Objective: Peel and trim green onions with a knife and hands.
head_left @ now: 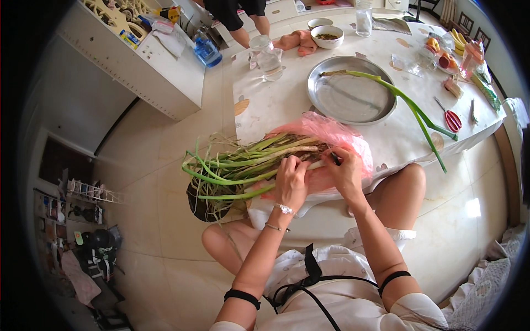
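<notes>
A pile of long green onions (248, 157) lies at the table's near edge, partly on a pink plastic bag (326, 129), leaves hanging off to the left. My left hand (292, 179) is closed around the stalk of one green onion in front of the pile. Just to its right, my right hand (346, 175) is closed at that onion's pale root end, with a small dark object (335, 158) between the fingers; its kind cannot be made out. Beyond, a single green onion (406, 99) rests across a round metal tray (316, 102), leaves trailing over the rim toward the right.
Red-handled scissors (452, 121) lie at the right. Behind the tray stand a glass jar (269, 62), a white bowl (327, 37) and a clear glass (364, 21). Fruit (444, 59) sits at the far right. A dark round container (207, 204) is under the leaves. Another person's legs (245, 30) show behind.
</notes>
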Demonstrator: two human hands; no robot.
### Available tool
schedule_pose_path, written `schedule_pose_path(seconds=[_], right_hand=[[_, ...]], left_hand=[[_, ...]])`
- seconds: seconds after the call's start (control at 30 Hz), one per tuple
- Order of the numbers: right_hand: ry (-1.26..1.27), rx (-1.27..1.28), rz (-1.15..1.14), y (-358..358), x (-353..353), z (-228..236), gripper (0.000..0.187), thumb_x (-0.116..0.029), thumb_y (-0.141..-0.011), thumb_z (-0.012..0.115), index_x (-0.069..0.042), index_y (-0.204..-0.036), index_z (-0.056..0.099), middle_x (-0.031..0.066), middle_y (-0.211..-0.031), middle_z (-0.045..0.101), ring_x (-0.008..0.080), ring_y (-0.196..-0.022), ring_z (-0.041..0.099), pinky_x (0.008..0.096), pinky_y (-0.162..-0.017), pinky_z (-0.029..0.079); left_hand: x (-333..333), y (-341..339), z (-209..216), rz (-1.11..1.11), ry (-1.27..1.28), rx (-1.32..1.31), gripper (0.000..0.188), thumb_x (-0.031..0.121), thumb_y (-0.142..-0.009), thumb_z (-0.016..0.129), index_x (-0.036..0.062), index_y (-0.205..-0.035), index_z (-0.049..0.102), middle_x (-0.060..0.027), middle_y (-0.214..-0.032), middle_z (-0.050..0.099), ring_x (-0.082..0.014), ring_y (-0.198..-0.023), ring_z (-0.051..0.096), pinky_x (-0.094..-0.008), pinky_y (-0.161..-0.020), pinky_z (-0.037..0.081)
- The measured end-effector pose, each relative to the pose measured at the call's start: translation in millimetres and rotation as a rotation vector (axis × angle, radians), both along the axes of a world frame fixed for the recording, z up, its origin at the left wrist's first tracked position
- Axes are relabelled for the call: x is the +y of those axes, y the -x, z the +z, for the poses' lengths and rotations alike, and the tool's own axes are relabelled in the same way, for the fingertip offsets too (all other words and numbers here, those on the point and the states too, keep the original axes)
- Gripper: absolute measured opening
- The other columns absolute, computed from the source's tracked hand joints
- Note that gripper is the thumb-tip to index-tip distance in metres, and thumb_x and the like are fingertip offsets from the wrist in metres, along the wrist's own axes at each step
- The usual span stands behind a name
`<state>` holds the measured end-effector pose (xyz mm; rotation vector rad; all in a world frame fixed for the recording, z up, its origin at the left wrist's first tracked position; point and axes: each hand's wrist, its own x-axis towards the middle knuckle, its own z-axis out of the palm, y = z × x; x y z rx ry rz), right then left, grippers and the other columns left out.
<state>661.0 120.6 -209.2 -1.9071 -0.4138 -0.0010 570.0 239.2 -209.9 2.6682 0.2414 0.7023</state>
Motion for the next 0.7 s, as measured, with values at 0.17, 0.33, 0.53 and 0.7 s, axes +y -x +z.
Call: schedule_pose_path(seconds=[0.17,0.33,0.53,0.7], right_hand=[[-0.114,-0.131,0.093,12.9,-10.0,-8.3,0.017,-0.001,-0.072,0.07,-0.004,-0.088,0.071,0.0119,-0.083,0.065,0.0276,-0.073,0.065,0.0342,-0.066,0.051],[-0.051,-0.381,0.176,38.6,-17.4,-16.6,0.025,0.006,-0.065,0.067,-0.004,-0.088,0.07,0.0084,-0.092,0.067,0.0251,-0.081,0.067,0.0328,-0.069,0.054],[-0.039,-0.437,0.196,40.3,-13.2,-28.2,0.026,0.002,-0.067,0.067,-0.009,-0.09,0.071,0.0036,-0.09,0.068,0.0228,-0.075,0.067,0.0317,-0.063,0.055],[-0.104,-0.418,0.201,38.6,-14.2,-29.5,0.025,0.001,-0.067,0.067,-0.01,-0.089,0.071,0.0035,-0.086,0.069,0.0231,-0.073,0.067,0.0322,-0.061,0.054]], left_hand=[[3.8,-1.1,-9.4,-0.03,0.072,-0.028,0.02,0.001,-0.079,0.061,0.0028,-0.098,0.056,-0.0126,-0.091,0.056,-0.0332,-0.092,0.055,-0.0421,-0.08,0.044],[8.5,-2.2,-13.6,-0.065,0.133,-0.037,0.028,0.002,-0.075,0.061,0.0034,-0.103,0.056,-0.0139,-0.096,0.06,-0.0337,-0.089,0.058,-0.0421,-0.079,0.046],[9.8,0.5,-24.0,-0.147,0.176,-0.105,0.034,0.001,-0.071,0.064,0.0008,-0.105,0.062,-0.0142,-0.096,0.061,-0.0339,-0.088,0.059,-0.0412,-0.078,0.048],[7.7,-0.9,-23.9,-0.104,0.169,-0.083,0.035,0.001,-0.07,0.065,-0.0005,-0.105,0.065,-0.0138,-0.093,0.061,-0.0325,-0.087,0.06,-0.0395,-0.076,0.049]])
